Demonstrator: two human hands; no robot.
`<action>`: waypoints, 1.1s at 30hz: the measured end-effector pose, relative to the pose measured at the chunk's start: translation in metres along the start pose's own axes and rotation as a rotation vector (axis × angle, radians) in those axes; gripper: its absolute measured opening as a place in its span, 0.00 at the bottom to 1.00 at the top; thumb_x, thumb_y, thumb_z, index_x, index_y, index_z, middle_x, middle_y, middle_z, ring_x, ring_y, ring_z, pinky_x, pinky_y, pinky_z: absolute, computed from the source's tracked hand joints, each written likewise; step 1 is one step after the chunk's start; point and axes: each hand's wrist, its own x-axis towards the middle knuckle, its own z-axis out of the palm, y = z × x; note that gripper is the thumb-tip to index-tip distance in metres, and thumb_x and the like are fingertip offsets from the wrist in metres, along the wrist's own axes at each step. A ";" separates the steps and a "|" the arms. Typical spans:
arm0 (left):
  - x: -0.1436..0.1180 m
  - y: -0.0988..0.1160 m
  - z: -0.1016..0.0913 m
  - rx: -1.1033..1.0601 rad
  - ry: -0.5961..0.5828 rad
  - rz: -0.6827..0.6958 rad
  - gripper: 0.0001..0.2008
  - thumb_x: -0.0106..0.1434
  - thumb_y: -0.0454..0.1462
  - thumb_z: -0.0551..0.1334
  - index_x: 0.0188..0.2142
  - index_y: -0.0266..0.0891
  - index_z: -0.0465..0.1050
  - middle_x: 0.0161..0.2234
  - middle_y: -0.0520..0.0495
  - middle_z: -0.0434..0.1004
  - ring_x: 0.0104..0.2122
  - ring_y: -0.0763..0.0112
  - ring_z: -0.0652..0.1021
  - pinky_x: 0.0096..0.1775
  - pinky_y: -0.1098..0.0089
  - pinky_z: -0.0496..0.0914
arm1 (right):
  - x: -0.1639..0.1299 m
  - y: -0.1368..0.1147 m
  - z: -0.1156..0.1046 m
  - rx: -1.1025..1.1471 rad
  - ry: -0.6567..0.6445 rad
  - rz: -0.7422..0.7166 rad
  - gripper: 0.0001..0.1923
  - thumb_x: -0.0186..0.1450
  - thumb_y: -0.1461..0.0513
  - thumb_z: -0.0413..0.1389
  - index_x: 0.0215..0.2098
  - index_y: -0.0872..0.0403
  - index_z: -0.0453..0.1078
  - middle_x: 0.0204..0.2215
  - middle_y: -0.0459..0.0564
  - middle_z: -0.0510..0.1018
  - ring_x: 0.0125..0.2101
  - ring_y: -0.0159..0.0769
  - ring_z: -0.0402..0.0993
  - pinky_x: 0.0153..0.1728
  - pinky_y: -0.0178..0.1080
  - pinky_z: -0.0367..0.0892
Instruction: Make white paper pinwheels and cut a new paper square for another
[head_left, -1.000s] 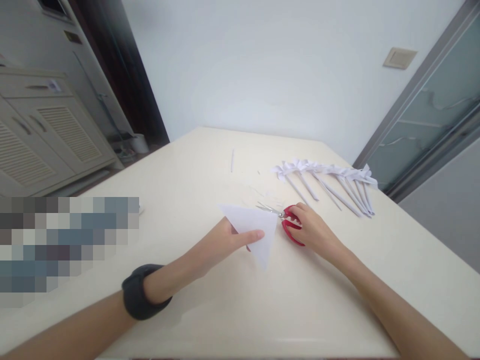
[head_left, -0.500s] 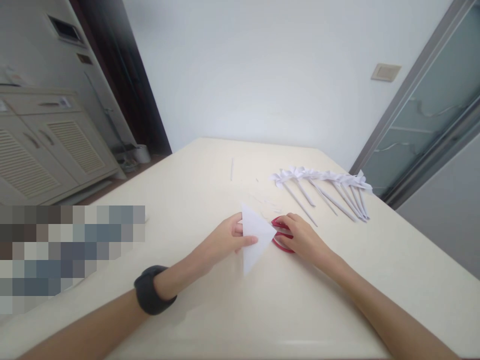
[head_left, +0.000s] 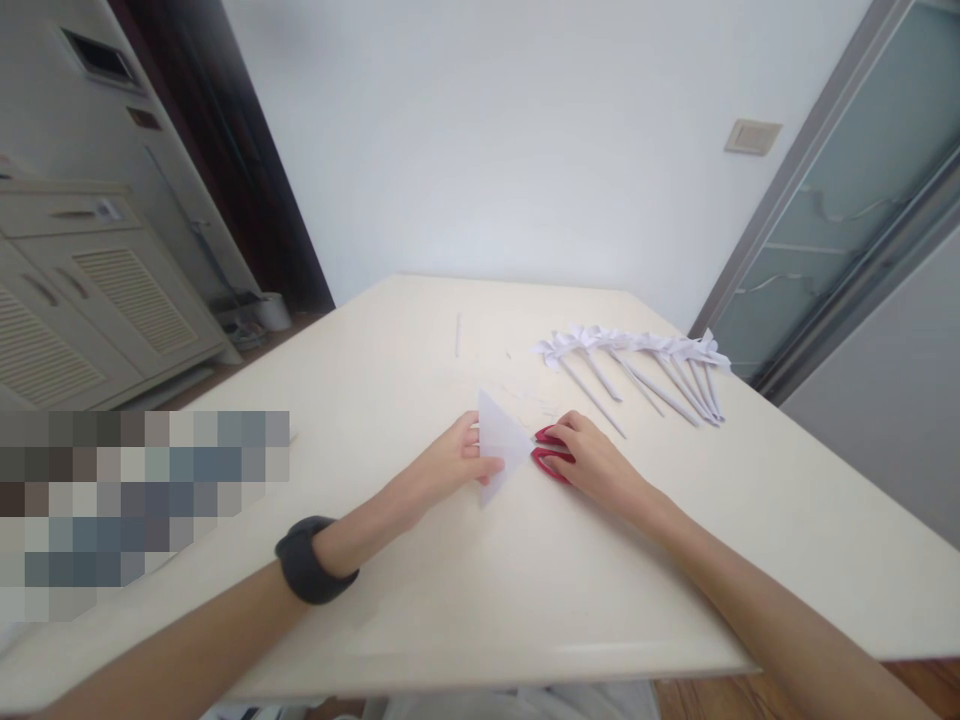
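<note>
Paper triangle [head_left: 505,436] in the left hand [head_left: 454,456] is appearing smooth and matt; scissor handles [head_left: 544,437] in the right hand [head_left: 600,460] are resembling plastic; tabletop [head_left: 495,590] beneath both is showing gloss.

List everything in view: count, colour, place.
Table: one, cream, centre
Paper triangle: one, white, above table
Scissors: one, red-handled, right of triangle
Stems with frilled tops: several, white, far right
Paper roll: one, white, far middle
Scraps: several, white, beyond triangle
Wall: one, white, behind
Switch: one, cream, on wall
Glass door: one, greenish, right
Tall panel: one, dark brown, left
Cabinet: one, cream, left
Wall panels: two, dark, upper left
Pole: one, grey, beyond cabinet
Container: one, white, beyond cabinet
Wristband: one, black, left wrist
Left hand: one, holding triangle
Right hand: one, holding scissors
</note>
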 end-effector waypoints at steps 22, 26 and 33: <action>0.003 -0.003 0.001 -0.001 -0.107 0.069 0.36 0.53 0.37 0.64 0.58 0.40 0.48 0.58 0.35 0.56 0.52 0.57 0.68 0.45 0.62 0.68 | -0.007 -0.044 -0.024 0.630 -0.142 0.023 0.08 0.62 0.59 0.51 0.37 0.53 0.68 0.38 0.49 0.72 0.35 0.32 0.69 0.34 0.35 0.65; 0.003 -0.002 0.002 0.010 -0.094 0.066 0.39 0.54 0.34 0.61 0.61 0.41 0.43 0.58 0.35 0.57 0.51 0.58 0.69 0.42 0.64 0.67 | -0.006 -0.042 -0.022 0.646 -0.129 0.053 0.07 0.62 0.61 0.50 0.37 0.54 0.67 0.37 0.48 0.72 0.31 0.30 0.68 0.29 0.33 0.63; -0.003 0.002 0.009 -0.122 -0.190 0.020 0.40 0.52 0.32 0.56 0.62 0.47 0.42 0.58 0.45 0.59 0.49 0.60 0.70 0.38 0.69 0.68 | -0.004 -0.035 -0.014 0.609 -0.104 0.079 0.08 0.60 0.64 0.49 0.37 0.54 0.67 0.32 0.47 0.72 0.30 0.32 0.67 0.27 0.33 0.62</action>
